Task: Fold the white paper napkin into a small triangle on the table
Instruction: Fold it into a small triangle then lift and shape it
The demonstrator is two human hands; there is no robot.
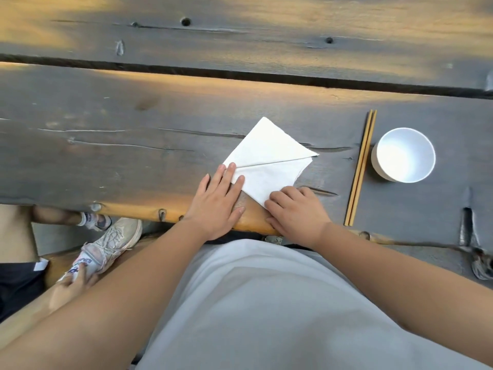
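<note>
Both hands press flat, neither gripping anything. Left hand [217, 198] lies palm down, fingers spread and extended, the fingertips [231, 166] resting on the left corner of the white paper napkin [269, 161]; thumb sits out to the right on bare wood. Right hand [296, 209] lies with knuckles bent, fingers curled loosely onto the napkin's near corner and covering its tip; whether that corner is pinched underneath cannot be told. Bare forearms run in from the lower corners, above a grey garment [266, 303] filling the bottom of the view. Napkin lies flat on the table [133, 156] near its near edge, turned like a diamond, one straight crease or layer edge crossing it from left to right corner; paper soft, matte, slightly fibrous. Table is dark weathered planks, cracked and knotted, with a rounded, lighter near edge and a dark gap between boards farther back. Right of the napkin, a pair of wooden chopsticks [360, 169] lies side by side, touching, and just beyond them a white round bowl [404, 154] stands upright. Lower left, under the table edge, pale laced sneakers [112, 244], partly blurred.
</note>
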